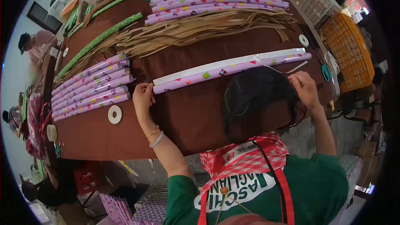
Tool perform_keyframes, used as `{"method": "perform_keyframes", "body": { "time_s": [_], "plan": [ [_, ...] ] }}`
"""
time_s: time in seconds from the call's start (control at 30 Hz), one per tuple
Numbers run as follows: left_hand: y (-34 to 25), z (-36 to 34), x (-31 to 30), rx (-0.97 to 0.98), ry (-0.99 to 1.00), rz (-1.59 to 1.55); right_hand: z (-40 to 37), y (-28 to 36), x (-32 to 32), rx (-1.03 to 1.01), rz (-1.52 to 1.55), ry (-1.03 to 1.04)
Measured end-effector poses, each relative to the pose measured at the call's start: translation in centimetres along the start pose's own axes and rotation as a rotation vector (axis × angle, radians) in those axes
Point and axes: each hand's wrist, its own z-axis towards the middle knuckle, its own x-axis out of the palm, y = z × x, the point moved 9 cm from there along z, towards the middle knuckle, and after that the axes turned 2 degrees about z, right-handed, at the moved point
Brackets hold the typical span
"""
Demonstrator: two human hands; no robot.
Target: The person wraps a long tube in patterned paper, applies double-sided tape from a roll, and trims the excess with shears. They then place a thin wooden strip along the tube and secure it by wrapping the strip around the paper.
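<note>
A purple patterned roll of wrapping paper point(216, 73) lies across the brown table with a white strip along its far edge. At its left end, the fingers of my left hand point(143, 96) are closed on the roll's edge. Bent and drawn together, the fingers of my right hand point(304, 86) are just below the right end; what they hold, if anything, I cannot make out. A narrow white strip point(293, 69) curls off the roll near that hand. Between my arms, a black mesh cap point(258, 93) covers part of the table.
More purple rolls point(91, 88) lie at left beside a white tape roll point(115, 114). Brown paper strips point(200, 31) stretch behind. Teal scissors point(325, 71) and an orange crate point(348, 52) are at right. Several people are around the table.
</note>
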Motion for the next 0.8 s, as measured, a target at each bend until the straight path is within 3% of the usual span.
{"method": "perform_keyframes", "body": {
  "time_s": [0.03,0.1,0.2,0.27,0.3,0.37,0.47,0.53,0.6,0.63,0.67,0.73,0.8],
  "plan": [
    [0.0,0.1,-0.5,0.033,-0.046,0.042,-1.4,-1.5,-0.5,0.128,0.028,0.015],
    [-1.0,-0.7,-1.1,0.066,-0.17,0.119,-3.1,-3.1,-0.9,0.176,0.075,-0.023],
    [-3.1,-2.7,-0.9,0.218,-0.373,-0.158,-4.0,-5.1,-1.2,0.24,0.136,-0.067],
    [-8.7,-6.1,0.9,0.321,-0.461,-0.06,-3.8,-5.2,-1.9,0.106,0.078,-0.126],
    [-9.0,-6.1,1.1,0.505,-0.493,0.196,-3.7,-5.9,-2.1,0.126,0.1,-0.136],
    [-11.2,-8.7,4.1,0.737,-0.453,0.53,-3.5,-7.9,-1.9,0.095,0.14,-0.158],
    [-10.1,-10.9,7.9,0.71,-0.292,0.476,-2.1,-9.8,-0.1,-0.034,0.234,-0.134],
    [-10.0,-12.2,11.0,0.886,-0.218,0.561,-0.8,-10.8,1.6,-0.077,0.243,-0.092],
    [-11.7,-12.4,13.6,0.89,-0.167,0.627,0.2,-11.6,3.2,-0.024,0.32,0.009],
    [-12.2,-12.3,14.8,0.87,-0.154,0.699,0.5,-11.8,4.0,0.089,0.348,0.163],
    [-11.8,-11.6,15.4,0.916,-0.105,0.771,0.5,-12.1,5.0,0.01,0.328,0.14],
    [-10.8,-10.3,16.3,0.938,-0.03,0.805,0.1,-13.1,7.3,0.089,0.376,0.258],
    [-10.7,-10.0,17.2,0.939,0.011,0.845,-0.5,-13.9,7.6,0.121,0.375,0.244]
  ]
}}
